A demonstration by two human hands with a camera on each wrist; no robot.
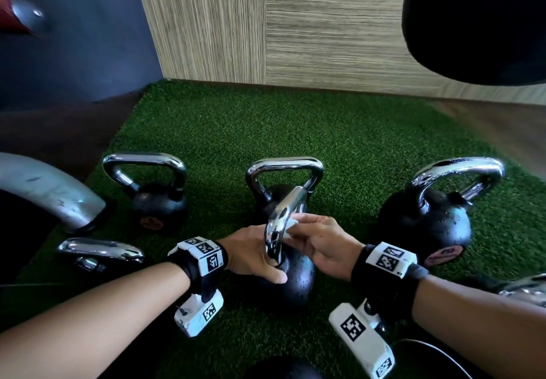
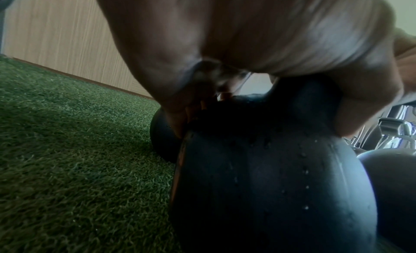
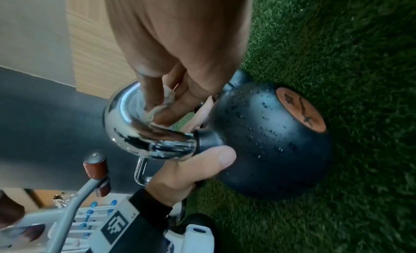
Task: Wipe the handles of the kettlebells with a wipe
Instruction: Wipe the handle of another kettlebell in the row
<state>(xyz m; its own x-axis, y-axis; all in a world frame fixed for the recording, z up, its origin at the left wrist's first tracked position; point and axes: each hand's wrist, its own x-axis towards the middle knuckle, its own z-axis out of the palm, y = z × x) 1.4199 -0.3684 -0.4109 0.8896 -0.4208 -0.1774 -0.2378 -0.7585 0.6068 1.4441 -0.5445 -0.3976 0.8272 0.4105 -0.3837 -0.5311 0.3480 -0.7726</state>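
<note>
Right hand [image 1: 322, 241] pinches the wipe [image 1: 291, 226] against the chrome handle [image 1: 280, 225], mid-rub; left hand [image 1: 251, 254] clamps the kettlebell [image 1: 295, 284] neck. Next: the untouched bell at two o'clock [image 1: 425, 225], I'd say.

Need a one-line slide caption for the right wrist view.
Right hand rubs a wipe inside the kettlebell handle; left hand steadies it.

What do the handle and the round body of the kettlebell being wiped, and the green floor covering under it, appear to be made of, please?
Shiny curved kettlebell handle: polished, probably chromed metal; it gives mirror-like reflections.
Round black kettlebell body: matte, likely coated cast metal; its dull surface holds beaded droplets.
Green floor covering: apparently synthetic turf, with short fibres.
</note>
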